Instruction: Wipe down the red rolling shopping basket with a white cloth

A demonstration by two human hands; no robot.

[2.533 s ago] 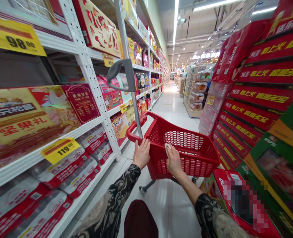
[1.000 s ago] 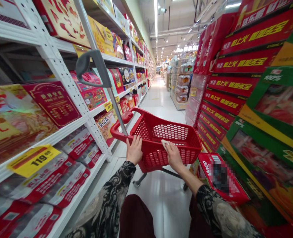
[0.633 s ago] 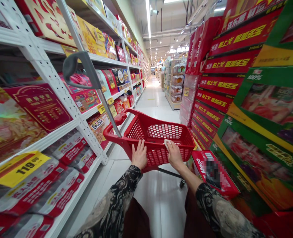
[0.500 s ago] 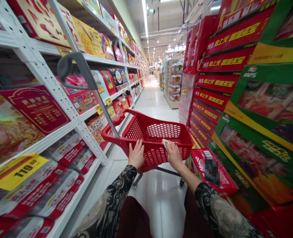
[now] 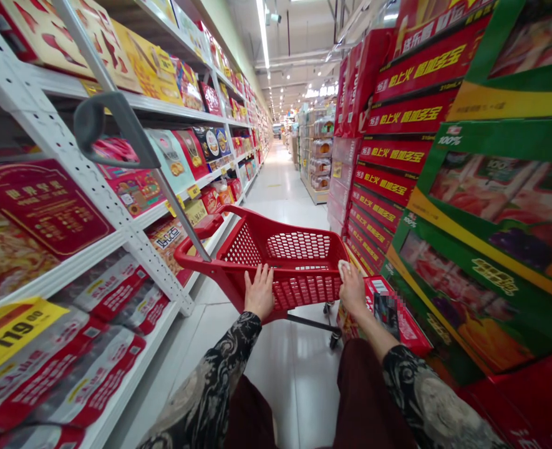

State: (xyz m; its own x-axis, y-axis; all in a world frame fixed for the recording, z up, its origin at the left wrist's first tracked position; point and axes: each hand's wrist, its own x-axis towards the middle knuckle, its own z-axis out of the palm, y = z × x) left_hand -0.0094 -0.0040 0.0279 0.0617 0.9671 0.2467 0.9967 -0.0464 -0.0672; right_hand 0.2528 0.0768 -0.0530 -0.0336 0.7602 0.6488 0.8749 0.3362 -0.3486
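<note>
A red plastic shopping cart [image 5: 304, 288] with perforated sides stands across the aisle before me, its long side toward me. My left hand [image 5: 259, 292] rests on the near rim and side wall, fingers straight and slightly apart. At the right end of the same rim, my right hand [image 5: 353, 292] presses a small white cloth [image 5: 344, 267] against the plastic with bent fingers. Part of the cloth is hidden beneath them. A grey pole with a looped grey handle [image 5: 121, 131] rises from the cart's left end.
White shelving [image 5: 133, 246] with boxed goods and bottle packs runs along the left. Stacked red drink cartons [image 5: 392, 153] and green juice boxes [image 5: 504, 206] crowd the right. A red box [image 5: 409, 321] lies low near my right forearm. The tiled aisle [image 5: 280, 178] stretches ahead.
My right hand has slid rightward along the rim with the white cloth, from partway along to the right end. My left hand stays on the rim. The view has shifted slightly right.
</note>
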